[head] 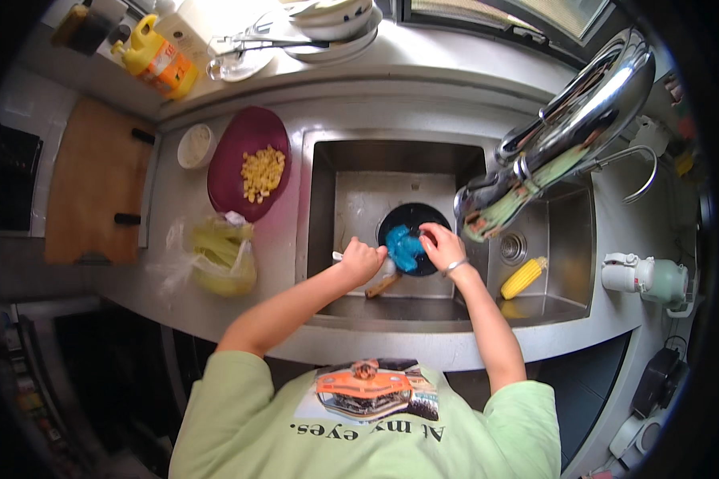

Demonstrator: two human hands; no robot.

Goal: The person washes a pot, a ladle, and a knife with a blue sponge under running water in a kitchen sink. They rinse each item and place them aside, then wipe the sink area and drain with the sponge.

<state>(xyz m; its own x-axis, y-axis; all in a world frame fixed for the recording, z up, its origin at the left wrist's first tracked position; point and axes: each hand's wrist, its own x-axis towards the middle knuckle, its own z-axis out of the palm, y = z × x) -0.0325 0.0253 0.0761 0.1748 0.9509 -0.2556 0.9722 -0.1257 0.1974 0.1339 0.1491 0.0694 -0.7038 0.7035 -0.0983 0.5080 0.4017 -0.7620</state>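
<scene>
My left hand is closed around a thin handle with a white end, over the left basin of the steel sink. A bright blue cloth or scrubber lies between my two hands, above a round black pan or bowl. My right hand is at the right edge of the blue item and the black vessel; whether its fingers grip either is unclear. A brown wooden handle rests in the basin below. A yellow corn cob lies in the right basin.
The chrome faucet arches over the sink's right side. On the left counter are a purple tray of corn kernels, a white bowl and a plastic bag. Stacked dishes stand on the ledge. A white jug is at right.
</scene>
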